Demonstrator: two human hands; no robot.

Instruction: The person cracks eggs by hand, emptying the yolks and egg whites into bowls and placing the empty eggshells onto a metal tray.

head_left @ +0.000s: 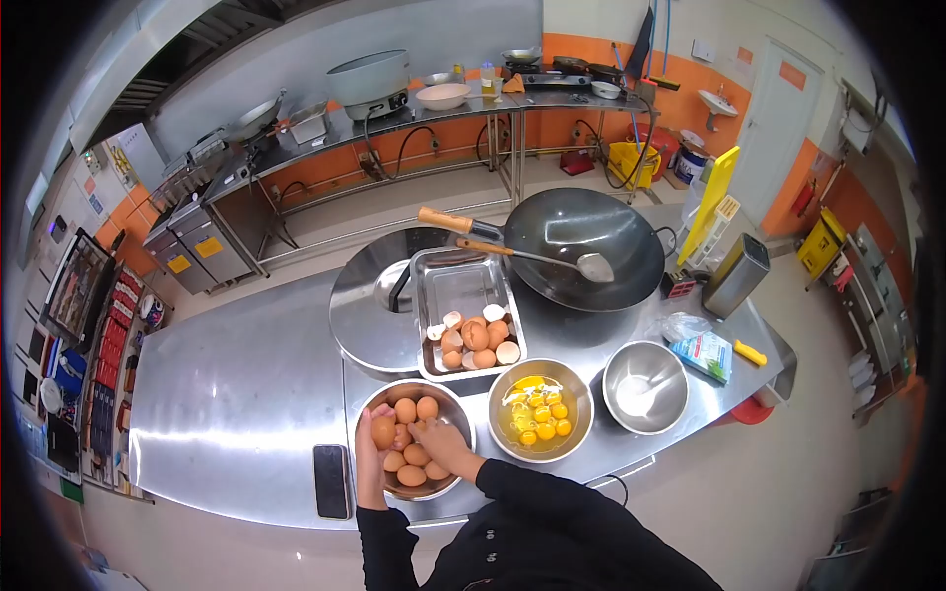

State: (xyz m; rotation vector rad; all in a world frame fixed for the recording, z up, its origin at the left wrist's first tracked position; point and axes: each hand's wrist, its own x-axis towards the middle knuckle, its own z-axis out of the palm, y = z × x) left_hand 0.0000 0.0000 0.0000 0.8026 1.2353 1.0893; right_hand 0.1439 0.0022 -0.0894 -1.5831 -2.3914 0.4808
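My left hand (pixel 371 455) is at the left rim of a steel bowl (pixel 463 456) of brown eggs, closed around one brown egg (pixel 382 431). My right hand (pixel 445 445) reaches in from the right, its bent fingers on another egg (pixel 402 437), partly hidden by them. Several whole eggs (pixel 411 476) lie around my hands. Just right stands a steel bowl (pixel 583 433) with several yolks (pixel 537 406) in clear egg white. Behind the bowls, a rectangular steel tray (pixel 448 286) holds cracked eggshells (pixel 475 335).
A phone (pixel 332 481) lies left of the egg bowl. Farther right are another steel bowl (pixel 645 387), a blue packet (pixel 703 355) and a yellow-handled tool (pixel 750 352). A wok (pixel 591 241) with a spatula (pixel 594 267) stands behind, beside a large round lid (pixel 360 305).
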